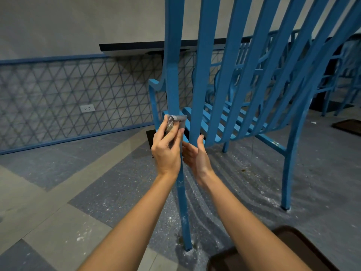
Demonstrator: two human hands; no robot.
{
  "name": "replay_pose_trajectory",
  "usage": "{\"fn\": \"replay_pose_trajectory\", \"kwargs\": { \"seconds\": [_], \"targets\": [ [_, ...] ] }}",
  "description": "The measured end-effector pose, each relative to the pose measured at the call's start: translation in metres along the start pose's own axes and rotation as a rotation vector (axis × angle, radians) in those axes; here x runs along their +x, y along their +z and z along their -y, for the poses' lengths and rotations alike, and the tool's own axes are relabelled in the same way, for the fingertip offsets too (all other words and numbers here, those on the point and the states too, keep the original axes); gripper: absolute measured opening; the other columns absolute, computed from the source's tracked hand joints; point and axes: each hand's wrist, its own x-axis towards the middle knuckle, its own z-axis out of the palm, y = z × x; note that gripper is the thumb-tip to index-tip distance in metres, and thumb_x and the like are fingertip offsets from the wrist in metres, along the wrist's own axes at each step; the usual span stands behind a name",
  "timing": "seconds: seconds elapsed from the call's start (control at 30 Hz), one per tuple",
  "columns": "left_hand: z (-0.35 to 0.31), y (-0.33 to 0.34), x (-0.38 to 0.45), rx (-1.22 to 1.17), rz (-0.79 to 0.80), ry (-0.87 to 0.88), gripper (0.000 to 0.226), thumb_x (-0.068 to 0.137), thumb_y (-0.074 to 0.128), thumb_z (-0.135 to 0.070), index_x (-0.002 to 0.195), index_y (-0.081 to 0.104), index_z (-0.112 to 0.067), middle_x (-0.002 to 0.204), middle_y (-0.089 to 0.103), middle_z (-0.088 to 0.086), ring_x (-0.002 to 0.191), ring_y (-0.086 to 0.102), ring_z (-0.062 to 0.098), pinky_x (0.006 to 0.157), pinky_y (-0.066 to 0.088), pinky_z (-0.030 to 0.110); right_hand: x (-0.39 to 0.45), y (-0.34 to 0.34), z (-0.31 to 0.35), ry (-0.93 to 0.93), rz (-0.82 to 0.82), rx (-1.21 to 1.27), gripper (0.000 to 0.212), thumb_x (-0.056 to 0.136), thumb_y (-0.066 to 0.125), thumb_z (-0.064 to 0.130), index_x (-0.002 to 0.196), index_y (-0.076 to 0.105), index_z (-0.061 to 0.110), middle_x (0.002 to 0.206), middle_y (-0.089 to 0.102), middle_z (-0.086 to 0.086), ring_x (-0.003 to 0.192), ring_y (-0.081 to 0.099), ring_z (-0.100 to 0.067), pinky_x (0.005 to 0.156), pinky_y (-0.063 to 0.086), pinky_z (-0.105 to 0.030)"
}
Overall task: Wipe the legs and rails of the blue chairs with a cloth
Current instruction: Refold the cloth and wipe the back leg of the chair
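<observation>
A blue slatted chair stands close in front of me, seen from behind. Its rear left leg runs down to the floor between my forearms. A grey cloth is wrapped around that upright just above seat height. My left hand grips the cloth against the upright. My right hand hovers beside the same upright, below the cloth, with fingers straight and holding nothing. More blue chairs stand behind at the right.
A dark table top juts from the patterned wall behind the chair. White dust and specks lie on the floor around the chair legs. A brown rounded object sits at the bottom right. A dark mat lies far right.
</observation>
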Motion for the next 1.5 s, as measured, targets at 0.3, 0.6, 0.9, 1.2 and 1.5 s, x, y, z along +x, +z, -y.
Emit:
{"fn": "replay_pose_trajectory", "kwargs": {
  "seconds": [0.3, 0.6, 0.9, 1.2, 1.5],
  "targets": [
    [0.023, -0.009, -0.011, 0.168, 0.085, 0.125, 0.036, 0.086, 0.07, -0.012, 0.121, 0.064, -0.005, 0.135, 0.057, 0.013, 0.118, 0.054, 0.014, 0.1, 0.047, 0.029, 0.002, 0.0, -0.005, -0.035, 0.004, 0.018, 0.08, 0.095, 0.008, 0.064, 0.135, 0.052, 0.011, 0.139, 0.054, -0.01, 0.128, 0.05, -0.018, 0.114, 0.032, -0.038],
    [0.033, -0.023, -0.042, 0.109, 0.073, 0.038, 0.038, 0.083, 0.072, -0.007, 0.121, 0.062, -0.006, 0.124, 0.064, 0.009, 0.115, 0.06, 0.011, 0.097, 0.052, 0.034, 0.0, 0.0, -0.005, -0.02, -0.003, 0.009, 0.076, 0.094, 0.011, 0.065, 0.131, 0.056, 0.015, 0.136, 0.057, -0.006, 0.12, 0.053, -0.014, 0.112, 0.033, -0.036],
    [0.006, -0.019, 0.0, 0.02, -0.023, 0.172, 0.032, 0.084, 0.071, -0.006, 0.116, 0.067, -0.006, 0.124, 0.056, 0.019, 0.106, 0.06, 0.018, 0.094, 0.048, 0.016, -0.001, 0.003, -0.001, -0.001, -0.005, -0.013, 0.077, 0.095, 0.011, 0.065, 0.134, 0.053, 0.014, 0.136, 0.057, -0.009, 0.124, 0.053, -0.02, 0.113, 0.033, -0.042],
    [0.033, -0.021, -0.01, 0.097, 0.121, 0.182, 0.033, 0.086, 0.07, -0.008, 0.119, 0.067, -0.009, 0.12, 0.06, 0.009, 0.111, 0.057, 0.006, 0.097, 0.049, 0.022, 0.001, 0.001, -0.004, -0.005, -0.024, 0.016, 0.078, 0.095, 0.011, 0.064, 0.135, 0.053, 0.011, 0.139, 0.053, -0.01, 0.123, 0.052, -0.017, 0.11, 0.035, -0.035],
    [0.055, -0.028, -0.052, 0.153, 0.218, 0.046, 0.034, 0.086, 0.069, -0.011, 0.119, 0.066, -0.017, 0.114, 0.058, -0.008, 0.105, 0.054, -0.002, 0.092, 0.054, 0.027, -0.002, 0.001, -0.011, -0.006, -0.044, 0.054, 0.068, 0.095, 0.014, 0.064, 0.122, 0.061, 0.022, 0.126, 0.063, -0.004, 0.126, 0.051, -0.019, 0.114, 0.03, -0.037]
  ]
}}
